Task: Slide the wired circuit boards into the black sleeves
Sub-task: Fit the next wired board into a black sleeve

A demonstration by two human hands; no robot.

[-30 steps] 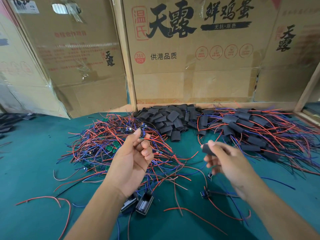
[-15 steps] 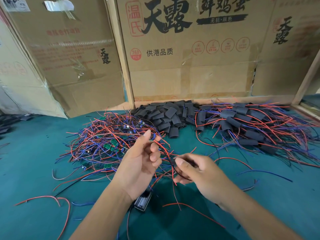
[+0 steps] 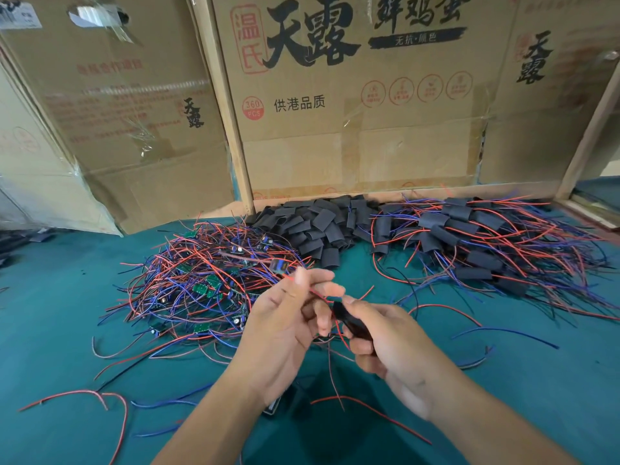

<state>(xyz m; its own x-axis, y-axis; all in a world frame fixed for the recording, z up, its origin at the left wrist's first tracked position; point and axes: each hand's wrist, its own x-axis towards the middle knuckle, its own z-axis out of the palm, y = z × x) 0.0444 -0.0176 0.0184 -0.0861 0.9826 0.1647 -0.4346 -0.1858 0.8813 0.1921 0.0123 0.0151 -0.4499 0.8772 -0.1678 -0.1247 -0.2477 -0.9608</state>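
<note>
1. Lying nearest on the green table (image 3: 60, 330): loose red and blue wire offcuts (image 3: 100, 396), plus a small dark item (image 3: 278, 406) partly hidden under the left forearm; type not discernible.
2. Reaching in from the lower edge: two bare forearms, meeting above the table centre.
3. Pinching with the left hand (image 3: 285, 327): a red wire (image 3: 313, 292) between thumb and forefinger, with remaining fingers curling loosely. Sitting just above the fingertips: a blurred wired circuit board (image 3: 279, 265) with a dark component; contact with the hand not determinable.
4. Gripping with the right hand (image 3: 389, 344): one black sleeve (image 3: 349, 318), fingers curling round it, open end pointing toward the left hand. Running past the sleeve mouth and hanging below both hands: the red wire. Whether entering the sleeve: not determinable.
5. Lying beyond the left hand: a tangled heap of unsleeved boards (image 3: 204, 286), green boards showing among red and blue leads.
6. Lying farther back, centre: a pile of empty sleeves (image 3: 322, 226), touching the board heap on one side.
7. Lying to the right of that pile: a heap of finished sleeved boards (image 3: 469, 236), leads fanning outward.
8. Standing behind everything: cardboard boxes (image 3: 362, 129) with printed black and red characters, forming a wall along the table's far edge.
</note>
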